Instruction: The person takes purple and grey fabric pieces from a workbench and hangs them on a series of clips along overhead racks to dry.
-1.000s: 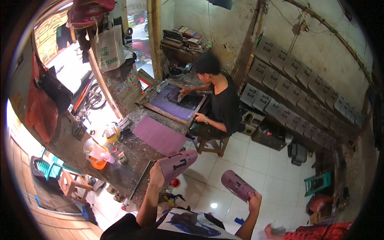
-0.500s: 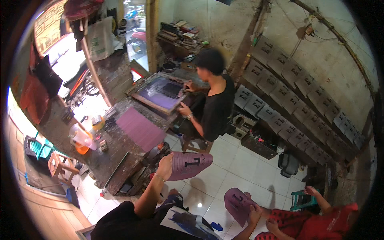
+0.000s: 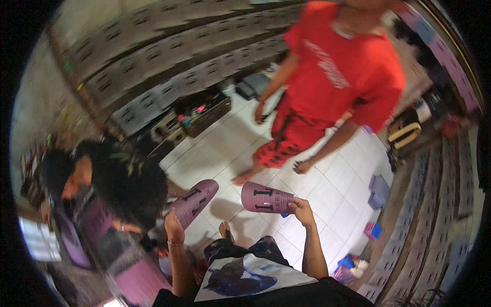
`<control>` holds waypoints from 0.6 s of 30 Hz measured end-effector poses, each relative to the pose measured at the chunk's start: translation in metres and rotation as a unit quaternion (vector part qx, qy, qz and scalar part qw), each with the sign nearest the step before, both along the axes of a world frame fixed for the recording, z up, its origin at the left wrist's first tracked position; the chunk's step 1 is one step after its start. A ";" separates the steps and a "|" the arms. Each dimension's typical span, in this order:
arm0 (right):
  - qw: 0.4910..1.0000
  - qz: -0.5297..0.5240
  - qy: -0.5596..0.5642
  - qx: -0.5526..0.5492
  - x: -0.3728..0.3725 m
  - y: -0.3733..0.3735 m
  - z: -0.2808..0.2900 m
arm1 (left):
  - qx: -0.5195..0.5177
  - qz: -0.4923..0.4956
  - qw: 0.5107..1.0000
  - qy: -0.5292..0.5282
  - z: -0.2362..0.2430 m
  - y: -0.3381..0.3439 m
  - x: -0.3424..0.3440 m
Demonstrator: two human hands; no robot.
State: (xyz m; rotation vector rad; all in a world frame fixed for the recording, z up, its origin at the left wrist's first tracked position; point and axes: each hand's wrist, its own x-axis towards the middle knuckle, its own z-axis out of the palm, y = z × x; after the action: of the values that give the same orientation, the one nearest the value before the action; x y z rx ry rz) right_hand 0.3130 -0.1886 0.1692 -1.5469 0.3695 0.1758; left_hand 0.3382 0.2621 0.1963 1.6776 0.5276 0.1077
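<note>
In front of my body, each hand holds a purple, round-ended flat piece with black printed lettering and fine lines across it. My left hand (image 3: 174, 228) is closed on the lower end of the left purple piece (image 3: 196, 203), which tilts up to the right. At its narrower right end, my right hand (image 3: 303, 211) pinches the right purple piece (image 3: 249, 196), which bends a little. The two pieces are apart, over the tiled floor. Whether each is a single sheet or a stack I cannot tell.
A person in red (image 3: 342, 77) stands just ahead, arms down. At left, a person in black (image 3: 128, 179) bends over a work table with a purple sheet (image 3: 140, 281). Racks of grey printed pieces (image 3: 153, 53) line the far wall, and more racks (image 3: 409, 235) stand at right.
My view has swung right, so the work table and the person in black now lie at left. The person in red stands ahead. Both hands keep their purple pieces, now closer together.
</note>
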 end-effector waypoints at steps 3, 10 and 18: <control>0.996 -0.081 0.024 -0.018 -0.025 -0.028 0.035 | -0.248 0.059 0.966 0.033 -0.008 -0.044 0.046; 0.936 -0.279 0.019 -0.212 -0.135 -0.136 0.024 | -0.246 -0.248 0.930 0.116 0.015 -0.191 0.096; 0.842 -0.419 0.048 -0.336 -0.222 -0.296 0.050 | -0.271 -0.467 0.838 0.079 -0.002 -0.443 0.100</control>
State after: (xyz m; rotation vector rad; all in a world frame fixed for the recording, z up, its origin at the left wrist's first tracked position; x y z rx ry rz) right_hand 0.0908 -0.4841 0.2195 -1.9023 1.2530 -0.6336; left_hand 0.4385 -0.1806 0.1946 1.2188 -0.1896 -0.8297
